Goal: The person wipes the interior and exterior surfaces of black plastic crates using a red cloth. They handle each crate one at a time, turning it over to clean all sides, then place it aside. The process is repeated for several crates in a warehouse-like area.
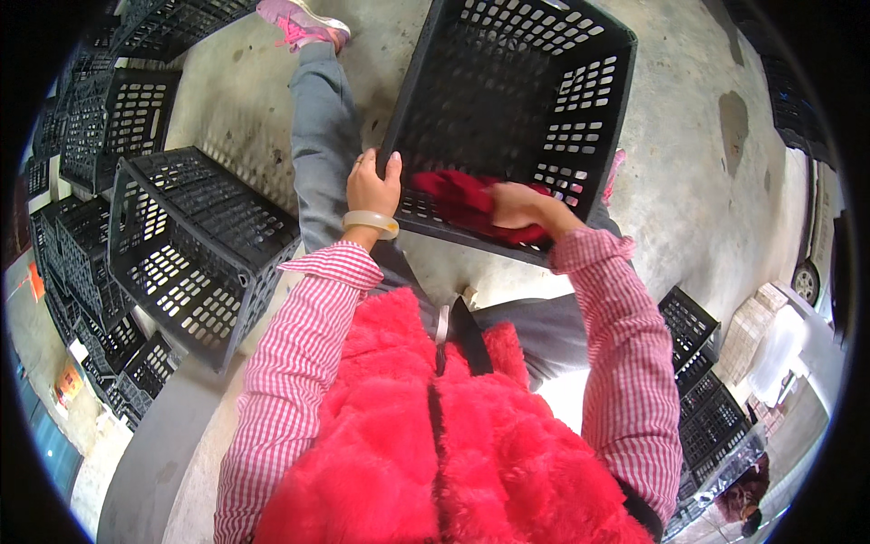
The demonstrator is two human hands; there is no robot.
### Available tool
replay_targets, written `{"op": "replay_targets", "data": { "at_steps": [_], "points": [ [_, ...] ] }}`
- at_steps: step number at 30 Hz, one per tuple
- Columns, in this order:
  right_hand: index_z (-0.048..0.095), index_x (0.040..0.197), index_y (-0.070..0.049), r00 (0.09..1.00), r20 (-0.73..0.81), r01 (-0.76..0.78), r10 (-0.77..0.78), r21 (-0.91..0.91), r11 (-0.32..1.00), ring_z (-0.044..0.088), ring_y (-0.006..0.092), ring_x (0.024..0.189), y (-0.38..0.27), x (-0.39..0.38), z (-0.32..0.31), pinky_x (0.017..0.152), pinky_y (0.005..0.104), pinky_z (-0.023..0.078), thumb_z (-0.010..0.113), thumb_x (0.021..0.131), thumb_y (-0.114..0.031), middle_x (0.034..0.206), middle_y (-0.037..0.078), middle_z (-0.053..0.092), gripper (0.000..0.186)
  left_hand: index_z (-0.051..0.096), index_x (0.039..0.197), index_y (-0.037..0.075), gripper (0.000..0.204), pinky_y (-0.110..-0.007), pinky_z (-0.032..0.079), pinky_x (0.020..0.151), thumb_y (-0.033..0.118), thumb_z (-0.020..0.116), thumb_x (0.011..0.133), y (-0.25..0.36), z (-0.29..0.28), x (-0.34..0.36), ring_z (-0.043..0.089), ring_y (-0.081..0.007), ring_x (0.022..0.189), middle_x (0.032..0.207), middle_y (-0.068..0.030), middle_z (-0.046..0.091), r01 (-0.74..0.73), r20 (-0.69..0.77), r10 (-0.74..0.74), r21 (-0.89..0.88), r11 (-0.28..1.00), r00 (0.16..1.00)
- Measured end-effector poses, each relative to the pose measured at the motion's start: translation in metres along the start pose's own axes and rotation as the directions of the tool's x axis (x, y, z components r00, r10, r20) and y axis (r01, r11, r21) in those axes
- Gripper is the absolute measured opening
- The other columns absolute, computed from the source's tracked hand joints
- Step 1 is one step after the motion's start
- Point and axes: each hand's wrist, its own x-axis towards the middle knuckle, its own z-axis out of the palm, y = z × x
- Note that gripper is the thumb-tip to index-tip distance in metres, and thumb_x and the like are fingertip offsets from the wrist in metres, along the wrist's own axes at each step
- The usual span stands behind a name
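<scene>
A black plastic crate (pixel 507 109) with slotted walls stands tilted in front of me, between my legs. My left hand (pixel 372 186) is closed over its near left rim, with the thumb and fingertips showing along the edge. Inside the crate, close to the near wall, my right hand (pixel 518 206) grips a dark red cloth (pixel 458 198). Part of the cloth spreads to the left of the hand and part hangs beneath it. The fingertips of my right hand are hidden in the cloth.
Another black crate (pixel 195 249) lies tipped to my left. Stacked black crates (pixel 118 118) stand farther left, and more crates (pixel 711 422) are at the lower right. The concrete floor (pixel 689 181) has dark stains. A vehicle wheel (pixel 806 283) shows at the far right.
</scene>
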Motion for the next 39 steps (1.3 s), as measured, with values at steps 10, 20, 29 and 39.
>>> {"op": "replay_targets", "data": {
  "at_steps": [10, 20, 29, 39],
  "points": [
    [0.056, 0.108, -0.004, 0.777, -0.616, 0.211, -0.134, 0.055, 0.976, 0.059, 0.0359, 0.087, -0.098, -0.028, 0.018, 0.074, 0.0424, 0.049, 0.068, 0.062, -0.023, 0.097, 0.022, 0.056, 0.052, 0.060, 0.093, -0.002, 0.038, -0.035, 0.044, 0.074, 0.033, 0.045, 0.094, -0.033, 0.008, 0.004, 0.058, -0.0264, 0.081, 0.089, -0.0150, 0.063, 0.165, 0.082, -0.143, -0.470, 0.867, 0.986],
    [0.056, 0.113, -0.015, 0.422, -0.899, 0.080, -0.119, -0.094, 0.992, 0.050, 0.0322, 0.098, -0.059, -0.099, 0.111, 0.080, 0.0408, 0.043, 0.060, 0.061, -0.005, 0.111, 0.016, 0.048, 0.053, 0.059, 0.092, 0.000, 0.036, -0.036, 0.044, 0.074, 0.033, 0.046, 0.093, -0.035, 0.013, 0.004, 0.058, -0.0329, 0.083, 0.089, -0.0175, 0.063, 0.121, 0.051, -0.110, -0.343, 0.932, 0.993],
    [0.054, 0.112, -0.005, 0.378, -0.909, 0.174, 0.173, 0.254, 0.952, 0.051, 0.0397, 0.102, -0.057, -0.096, 0.061, 0.084, 0.0402, 0.046, 0.073, 0.059, -0.011, 0.119, 0.022, 0.046, 0.057, 0.060, 0.101, -0.004, 0.051, -0.033, 0.043, 0.081, 0.041, 0.038, 0.095, -0.038, 0.014, 0.001, 0.057, -0.0283, 0.089, 0.095, -0.0150, 0.063, 0.305, 0.053, -0.360, -0.655, 0.691, 0.931],
    [0.064, 0.110, -0.019, 0.498, -0.763, 0.183, -0.413, -0.373, 0.909, 0.046, 0.0297, 0.102, -0.118, 0.011, -0.029, 0.084, 0.0399, 0.038, 0.053, 0.076, -0.015, 0.116, 0.015, 0.047, 0.036, 0.058, 0.112, 0.002, 0.043, -0.040, 0.044, 0.084, 0.035, 0.035, 0.096, -0.044, 0.021, -0.011, 0.056, -0.0353, 0.103, 0.105, -0.0159, 0.062, -0.152, -0.179, 0.154, 0.025, 0.988, 0.972]
  ]
}}
